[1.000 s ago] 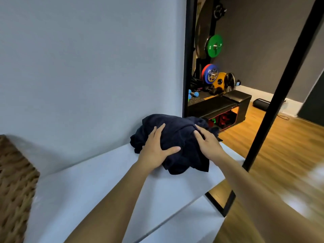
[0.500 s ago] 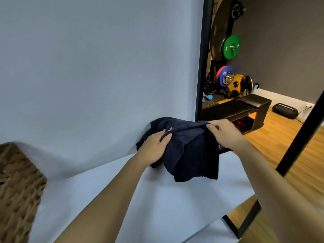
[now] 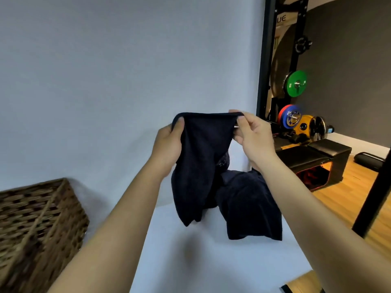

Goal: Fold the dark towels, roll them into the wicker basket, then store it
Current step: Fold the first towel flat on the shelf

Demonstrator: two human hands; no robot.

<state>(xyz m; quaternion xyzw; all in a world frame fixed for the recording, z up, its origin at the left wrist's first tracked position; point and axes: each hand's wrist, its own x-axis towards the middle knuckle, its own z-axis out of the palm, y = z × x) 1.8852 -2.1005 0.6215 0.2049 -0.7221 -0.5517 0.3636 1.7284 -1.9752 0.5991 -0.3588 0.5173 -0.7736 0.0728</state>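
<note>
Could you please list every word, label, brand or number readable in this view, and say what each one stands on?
"UE": white letters on the black upright of the rack, cut off on their left by the black frame, so likely the end of a longer word.
Weight plates: any markings are too small and blurred to read.
Dark towel: a faint pattern or print shows near its inner fold, unreadable.
Wicker basket: no text.

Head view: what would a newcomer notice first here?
A dark towel held up mid-frame, its top edge pinched by the left hand and the right hand. A wicker basket sits at lower left. Bright weight plates stand out at the right.
</note>
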